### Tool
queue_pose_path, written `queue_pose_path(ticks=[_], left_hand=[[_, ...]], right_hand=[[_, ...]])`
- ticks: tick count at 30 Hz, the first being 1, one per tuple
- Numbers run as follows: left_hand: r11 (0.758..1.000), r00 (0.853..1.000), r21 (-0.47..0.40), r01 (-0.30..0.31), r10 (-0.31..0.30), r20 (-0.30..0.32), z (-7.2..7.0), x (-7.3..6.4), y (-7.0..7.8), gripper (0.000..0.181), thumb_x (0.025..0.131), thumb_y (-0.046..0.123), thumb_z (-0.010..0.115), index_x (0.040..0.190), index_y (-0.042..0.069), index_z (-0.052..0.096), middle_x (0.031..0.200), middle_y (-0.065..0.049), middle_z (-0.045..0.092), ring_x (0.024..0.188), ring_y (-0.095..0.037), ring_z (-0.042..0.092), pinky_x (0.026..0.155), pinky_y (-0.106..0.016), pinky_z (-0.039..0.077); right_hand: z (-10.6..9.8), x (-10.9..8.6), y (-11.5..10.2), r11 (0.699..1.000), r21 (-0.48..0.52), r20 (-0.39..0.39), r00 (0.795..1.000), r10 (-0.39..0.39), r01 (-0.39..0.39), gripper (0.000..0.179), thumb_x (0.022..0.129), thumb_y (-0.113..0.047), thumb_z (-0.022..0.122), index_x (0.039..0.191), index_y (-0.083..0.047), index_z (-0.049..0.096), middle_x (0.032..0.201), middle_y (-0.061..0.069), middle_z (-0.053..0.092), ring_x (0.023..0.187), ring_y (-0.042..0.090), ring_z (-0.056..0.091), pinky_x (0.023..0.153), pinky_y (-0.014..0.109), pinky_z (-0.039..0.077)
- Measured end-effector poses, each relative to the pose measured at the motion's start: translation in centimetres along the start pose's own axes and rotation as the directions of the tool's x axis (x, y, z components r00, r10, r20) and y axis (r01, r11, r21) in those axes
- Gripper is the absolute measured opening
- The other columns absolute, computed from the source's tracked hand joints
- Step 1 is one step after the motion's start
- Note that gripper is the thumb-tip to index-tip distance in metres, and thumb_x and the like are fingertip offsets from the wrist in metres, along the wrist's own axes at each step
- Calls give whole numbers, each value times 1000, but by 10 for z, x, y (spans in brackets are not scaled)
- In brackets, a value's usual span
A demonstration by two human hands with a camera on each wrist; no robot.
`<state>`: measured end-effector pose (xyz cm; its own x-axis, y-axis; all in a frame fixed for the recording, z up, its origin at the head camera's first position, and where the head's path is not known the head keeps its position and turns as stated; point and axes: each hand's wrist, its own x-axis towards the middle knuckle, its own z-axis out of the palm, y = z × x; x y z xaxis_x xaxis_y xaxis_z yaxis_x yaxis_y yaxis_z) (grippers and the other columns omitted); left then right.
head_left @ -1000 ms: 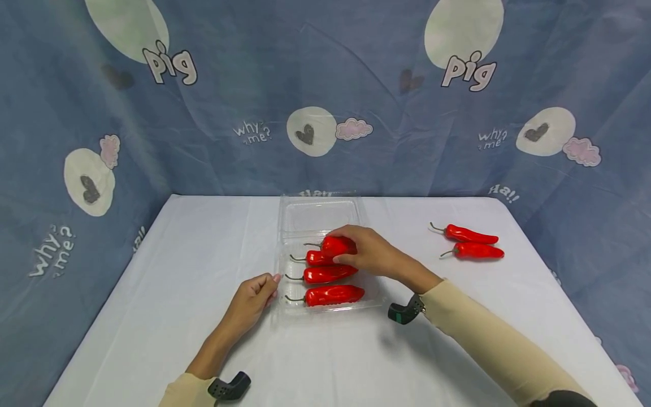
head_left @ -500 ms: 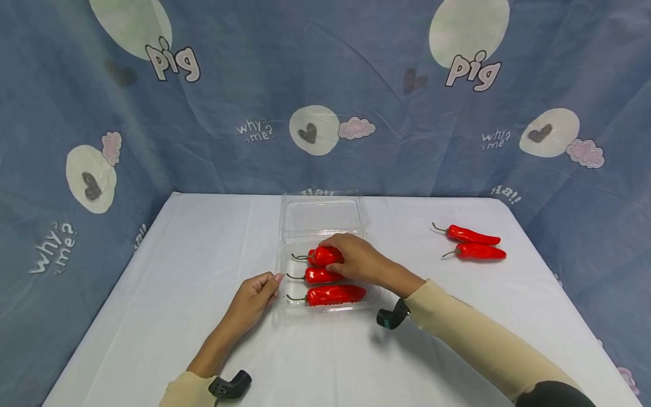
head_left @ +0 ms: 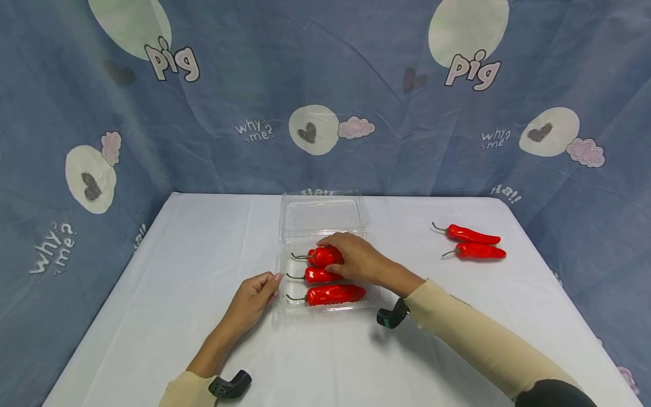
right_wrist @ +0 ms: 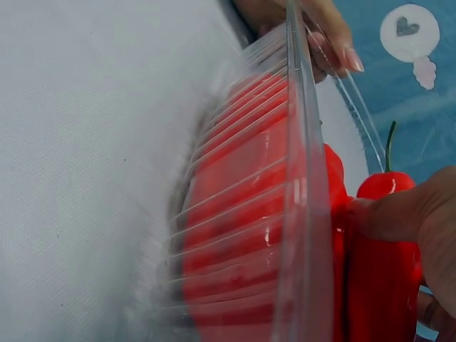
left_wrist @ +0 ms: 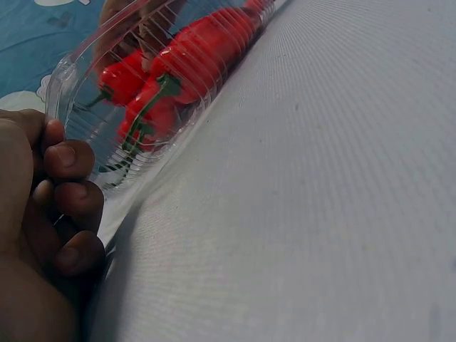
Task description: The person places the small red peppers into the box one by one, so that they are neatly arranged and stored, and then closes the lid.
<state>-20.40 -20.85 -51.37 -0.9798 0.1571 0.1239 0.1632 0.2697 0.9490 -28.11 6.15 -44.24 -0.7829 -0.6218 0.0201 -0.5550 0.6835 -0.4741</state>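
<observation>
A hinged clear plastic box [head_left: 373,295] lies on the table with its lid folded back. My left hand [head_left: 256,294] pinches the rim at its left side, thumb on top and the other fingers curled. Over the back part of the box, my right hand [head_left: 360,259] holds a red pepper [head_left: 328,256] with thumb and fingers, its stem pointing left. A second stem shows beside it, from a pepper mostly hidden beneath. Nearer the front lie one pepper [head_left: 316,275] partly covered by my right thumb and another [head_left: 335,294] along the front wall.
Two more red peppers [head_left: 473,243] lie side by side at the right of the white table [head_left: 127,316]. The see-through lid [head_left: 322,216] reaches the table's back edge. Behind it hangs a blue printed cloth [head_left: 213,147].
My right hand has brought the pepper slightly forward and left, down over the pepper behind the middle one. It has barely moved in the last half second. My left hand keeps its place.
</observation>
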Motion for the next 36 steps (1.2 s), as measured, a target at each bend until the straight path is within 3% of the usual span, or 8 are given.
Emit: queue_pose_path(ticks=[14, 23, 32, 36], left_hand=[[1000, 1000, 1, 7, -7, 5, 0, 0, 0, 42, 105, 27, 56, 68, 7, 51, 58, 4, 43, 54, -5, 36, 50, -25, 31], [1000, 1000, 1, 0, 0, 9, 0, -1, -1, 43, 106, 28, 56, 69, 5, 50, 58, 4, 42, 54, -5, 36, 49, -26, 31], [1000, 1000, 0, 1, -1, 4, 1, -1, 0, 42, 105, 28, 56, 69, 6, 51, 58, 3, 43, 54, -6, 37, 49, -25, 31], [1000, 1000, 11, 8, -8, 3, 0, 0, -1, 43, 105, 29, 56, 69, 6, 51, 58, 2, 43, 54, -6, 37, 49, -25, 31]], right_hand=[[-7, -5, 3, 999, 48, -4, 1000, 0, 0, 57, 88, -26, 80, 139, -15, 57, 130, 2, 61, 116, 18, 56, 97, 38, 50], [-19, -18, 16, 989, 123, -31, 996, 82, -78, 58, 87, -26, 81, 139, -17, 57, 132, 9, 61, 122, 29, 56, 101, 47, 48], [-48, -49, 47, 981, 172, -113, 987, 115, -94, 58, 87, -23, 81, 139, -19, 58, 137, 6, 58, 126, 33, 54, 103, 53, 46], [-61, -69, 67, 977, 174, -137, 979, 149, -124, 59, 87, -29, 81, 140, -20, 57, 138, 4, 57, 128, 33, 52, 103, 57, 44]])
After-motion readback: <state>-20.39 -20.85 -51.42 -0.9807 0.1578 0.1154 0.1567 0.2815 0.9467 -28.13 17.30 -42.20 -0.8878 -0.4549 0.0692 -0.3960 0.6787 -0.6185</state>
